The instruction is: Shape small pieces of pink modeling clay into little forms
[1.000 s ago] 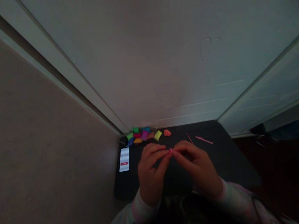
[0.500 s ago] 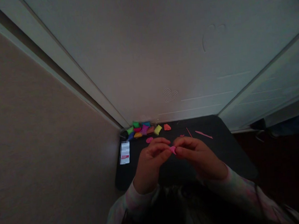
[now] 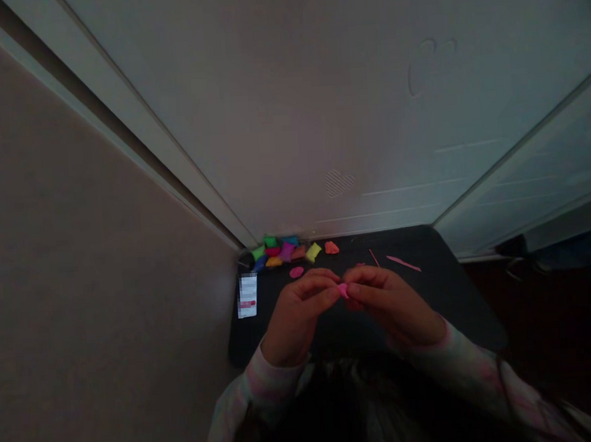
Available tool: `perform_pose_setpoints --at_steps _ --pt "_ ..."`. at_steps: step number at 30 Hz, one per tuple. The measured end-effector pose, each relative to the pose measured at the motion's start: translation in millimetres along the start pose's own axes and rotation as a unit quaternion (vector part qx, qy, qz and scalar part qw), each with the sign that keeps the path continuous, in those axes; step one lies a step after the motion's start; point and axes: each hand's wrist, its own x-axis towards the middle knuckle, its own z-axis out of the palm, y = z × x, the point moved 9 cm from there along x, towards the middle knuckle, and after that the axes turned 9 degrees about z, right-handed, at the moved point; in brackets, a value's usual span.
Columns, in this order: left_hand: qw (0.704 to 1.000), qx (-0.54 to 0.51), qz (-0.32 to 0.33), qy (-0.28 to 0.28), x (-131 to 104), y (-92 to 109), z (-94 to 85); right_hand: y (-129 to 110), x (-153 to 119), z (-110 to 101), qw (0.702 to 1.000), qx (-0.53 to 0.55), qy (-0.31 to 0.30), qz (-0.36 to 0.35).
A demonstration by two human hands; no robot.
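A small pink piece of clay (image 3: 343, 290) is pinched between my two hands, above the dark table (image 3: 451, 305). My left hand (image 3: 301, 314) grips its left side with thumb and fingertips. On the other side, my right hand (image 3: 395, 301) has thumb and index finger closed on it. A flat pink piece (image 3: 296, 272) lies on the table beyond my left hand. Behind my right hand, another bit of pink (image 3: 360, 266) shows in part. An orange-red lump (image 3: 332, 247) rests near the table's back edge.
Several colourful packets (image 3: 287, 251) are heaped at the back left, with a yellow one (image 3: 313, 252) at their right end. A lit phone (image 3: 248, 296) lies at the left edge. A thin pink stick (image 3: 374, 257) and a flat pink tool (image 3: 403, 263) lie at the back right.
Both hands stay pinched on the pink piece, with a slight shift of the fingers. The camera view has moved a little.
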Motion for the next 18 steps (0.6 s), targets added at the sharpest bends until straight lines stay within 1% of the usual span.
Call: perform_pose_setpoints --at_steps 2,5,6,7,8,9,10,11,12,13,14,15,16,17,18 --pt "1.0 0.0 0.002 0.005 0 0 -1.7 -4 -1 -1 0.999 -0.021 0.009 -0.028" --pt "1.0 0.013 0.004 0.017 -1 1 -5.9 -18 -6 -7 0.993 -0.058 0.038 -0.094" --pt "1.0 0.021 0.004 0.016 -2 2 -6.4 -25 -9 -9 0.988 -0.079 0.049 -0.124" --pt "1.0 0.028 0.002 0.012 -3 2 -6.1 -34 -14 -9 0.977 -0.115 0.059 -0.169" --pt "0.999 0.035 -0.001 0.005 -4 2 -5.2 -45 -20 -6 0.957 -0.167 0.068 -0.227" --pt "0.999 0.042 -0.003 -0.004 -5 3 -3.9 -56 -29 0 0.921 -0.239 0.074 -0.3" --pt "0.999 0.05 -0.005 -0.013 -6 3 -2.7 -64 -39 9 0.873 -0.308 0.077 -0.369" --pt "0.998 0.058 -0.007 -0.02 -7 3 -2.0 -69 -48 17 0.825 -0.365 0.079 -0.424" --pt "0.997 0.068 -0.007 -0.025 -8 3 -1.8 -70 -55 24 0.784 -0.407 0.079 -0.463" --pt "0.996 0.079 -0.006 -0.029 -9 3 -2.1 -69 -59 28 0.761 -0.428 0.078 -0.481" --pt "0.995 0.091 -0.002 -0.032 -9 3 -2.7 -68 -61 31 0.75 -0.439 0.075 -0.489" --pt "0.994 0.104 0.002 -0.034 -10 4 -3.5 -67 -62 32 0.747 -0.442 0.071 -0.491" --pt "0.992 0.117 0.01 -0.037 -10 5 -4.4 -66 -62 32 0.754 -0.437 0.065 -0.486" --pt "0.991 0.13 0.019 -0.039 -10 7 -5.2 -65 -60 31 0.769 -0.427 0.063 -0.472" --pt "0.989 0.14 0.028 -0.039 -10 9 -6.0 -65 -58 27 0.791 -0.411 0.064 -0.449"
